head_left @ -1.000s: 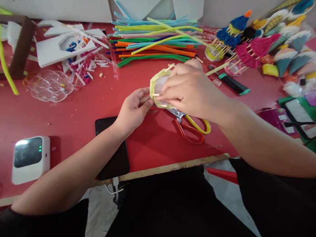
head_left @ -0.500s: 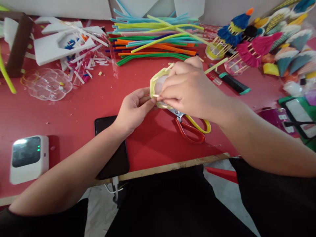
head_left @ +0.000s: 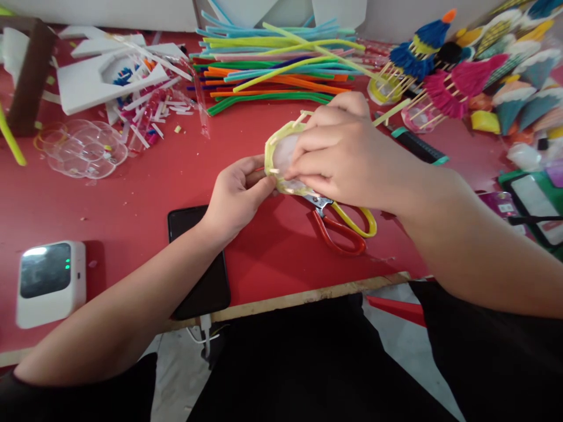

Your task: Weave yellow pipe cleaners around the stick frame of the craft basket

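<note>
My left hand (head_left: 235,196) pinches the near left edge of a pale yellow, many-sided base (head_left: 270,155) with a whitish middle and short wooden sticks standing around its rim. Over the right side of this base is my right hand (head_left: 338,152), its fingers bent and pressed together inside the rim. What those fingertips hold, if anything, is hidden. A pale yellow-green strip (head_left: 393,111) sticks out behind the right hand; its other end cannot be seen. Just below the base lie scissors (head_left: 338,231) with one red and one yellow handle, their blades partly covered.
Colourful pipe cleaners (head_left: 281,64) are piled at the back. On the left are white foam pieces (head_left: 83,88), a clear flower-shaped tray (head_left: 85,152) and a white device (head_left: 50,287). A black phone (head_left: 202,281) lies under my left forearm. Blue (head_left: 413,64) and pink (head_left: 455,97) stick-framed crafts stand right.
My right hand has shifted slightly and its fingertips are now further inside the base, showing more of the whitish middle. My left hand keeps its hold on the edge.
</note>
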